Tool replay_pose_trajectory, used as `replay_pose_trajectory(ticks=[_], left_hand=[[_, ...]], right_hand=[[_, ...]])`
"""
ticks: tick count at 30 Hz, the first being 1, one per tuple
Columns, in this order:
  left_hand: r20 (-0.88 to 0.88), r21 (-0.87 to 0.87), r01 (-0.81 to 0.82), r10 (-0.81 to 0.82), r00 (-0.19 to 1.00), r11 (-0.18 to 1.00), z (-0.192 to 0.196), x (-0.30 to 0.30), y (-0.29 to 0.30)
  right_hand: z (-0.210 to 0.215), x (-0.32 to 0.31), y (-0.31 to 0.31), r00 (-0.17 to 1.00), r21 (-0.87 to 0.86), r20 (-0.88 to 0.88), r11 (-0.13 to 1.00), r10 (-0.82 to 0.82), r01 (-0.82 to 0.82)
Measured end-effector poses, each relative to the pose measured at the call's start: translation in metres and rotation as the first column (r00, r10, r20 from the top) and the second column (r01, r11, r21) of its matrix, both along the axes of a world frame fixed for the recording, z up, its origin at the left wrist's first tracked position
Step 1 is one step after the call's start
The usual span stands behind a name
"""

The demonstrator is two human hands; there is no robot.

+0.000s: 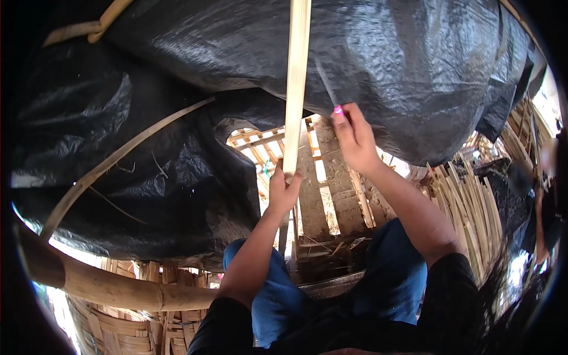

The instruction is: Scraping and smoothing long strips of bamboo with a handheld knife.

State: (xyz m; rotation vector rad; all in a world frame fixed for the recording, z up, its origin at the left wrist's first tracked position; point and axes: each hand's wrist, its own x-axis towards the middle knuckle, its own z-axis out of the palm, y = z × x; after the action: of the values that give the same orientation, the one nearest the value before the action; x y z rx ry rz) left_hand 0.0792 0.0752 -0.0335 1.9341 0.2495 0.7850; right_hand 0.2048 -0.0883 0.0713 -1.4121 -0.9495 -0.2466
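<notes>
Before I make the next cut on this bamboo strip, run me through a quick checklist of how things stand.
1. Left hand holds the bamboo strip: ok, grip closed around it.
2. Right hand holds the blade: ok, fingers shut on it.
3. Blade meets the strip: not ok, it stands to the right, apart.
4. Left fingers out of the blade's way: ok, they sit lower down the strip.
5. Strip's top end free: cannot tell, it leaves the picture.
6. Black plastic sheet off the strip: cannot tell.
</notes>
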Motion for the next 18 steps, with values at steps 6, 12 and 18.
replay_pose_trajectory(ticks=[6,12,18], left_hand=[[-0.003,0.102,0.093,-0.093,0.996,0.99,-0.008,0.022,-0.021],[-0.058,0.11,0.109,-0.103,0.993,0.988,0.002,0.025,-0.027],[-0.059,0.109,0.14,-0.134,0.989,0.984,-0.002,0.018,-0.031]], right_hand=[[-0.006,0.002,0.003,0.996,0.018,-0.084,1.0,-0.005,0.006],[-0.009,0.018,-0.001,0.994,0.034,-0.112,0.999,-0.005,0.009],[-0.01,0.014,0.0,0.994,-0.035,-0.107,0.999,-0.012,0.008]])
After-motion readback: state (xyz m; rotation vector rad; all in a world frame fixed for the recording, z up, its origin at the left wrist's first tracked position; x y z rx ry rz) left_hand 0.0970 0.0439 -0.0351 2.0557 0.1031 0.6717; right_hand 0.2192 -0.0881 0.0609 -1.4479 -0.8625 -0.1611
